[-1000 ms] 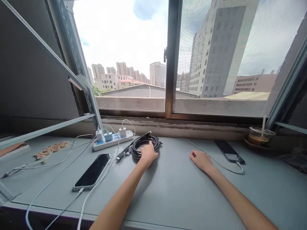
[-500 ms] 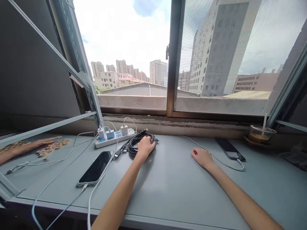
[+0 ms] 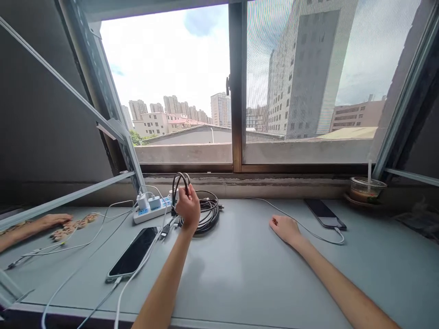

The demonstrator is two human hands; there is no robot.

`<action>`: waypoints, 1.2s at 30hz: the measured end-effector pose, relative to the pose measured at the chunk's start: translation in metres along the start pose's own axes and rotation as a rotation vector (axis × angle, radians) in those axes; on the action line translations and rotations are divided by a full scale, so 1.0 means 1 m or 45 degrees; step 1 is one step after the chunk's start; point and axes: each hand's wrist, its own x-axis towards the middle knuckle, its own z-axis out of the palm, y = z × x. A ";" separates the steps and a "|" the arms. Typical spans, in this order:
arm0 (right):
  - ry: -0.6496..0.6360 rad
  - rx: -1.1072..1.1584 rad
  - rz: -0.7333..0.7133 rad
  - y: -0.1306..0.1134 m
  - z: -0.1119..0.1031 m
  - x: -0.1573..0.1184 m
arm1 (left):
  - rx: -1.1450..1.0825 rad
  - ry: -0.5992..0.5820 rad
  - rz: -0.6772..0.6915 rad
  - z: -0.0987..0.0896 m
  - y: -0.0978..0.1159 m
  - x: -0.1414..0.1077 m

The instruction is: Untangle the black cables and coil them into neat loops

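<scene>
My left hand (image 3: 188, 208) is raised above the grey table, closed around a small bundle of black cable (image 3: 180, 181) whose loops stick up over the fingers. Just right of and behind that hand, a larger coil of black cable (image 3: 210, 218) lies on the table, with connector ends near it. My right hand (image 3: 285, 228) rests on the table, fingers curled in; whether anything is inside them is hidden. A thin white cable (image 3: 308, 232) runs behind it to a dark phone (image 3: 324, 214).
A white power strip (image 3: 153, 211) with chargers stands at the back left, before it a phone (image 3: 134, 253) on a cable. Another person's hand (image 3: 55, 220) touches small wooden pieces (image 3: 73, 227) at far left. A lidded cup (image 3: 366, 191) stands back right.
My left hand has risen off the coil and moved left, lifting a small bundle of black cable. The other person's hand has drawn back slightly. The view has shifted a little.
</scene>
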 end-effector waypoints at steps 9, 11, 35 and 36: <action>0.031 0.200 0.018 -0.001 -0.003 0.001 | -1.326 0.267 0.310 -0.033 0.084 0.003; 0.058 0.297 0.013 -0.005 -0.010 0.000 | -1.442 0.197 0.294 -0.037 0.102 0.005; -0.015 2.423 -0.817 -0.143 -0.200 -0.023 | -1.891 -0.207 -0.008 -0.032 0.146 0.014; -0.130 2.415 -0.827 -0.141 -0.202 -0.026 | -1.867 -0.234 -0.023 -0.025 0.142 0.017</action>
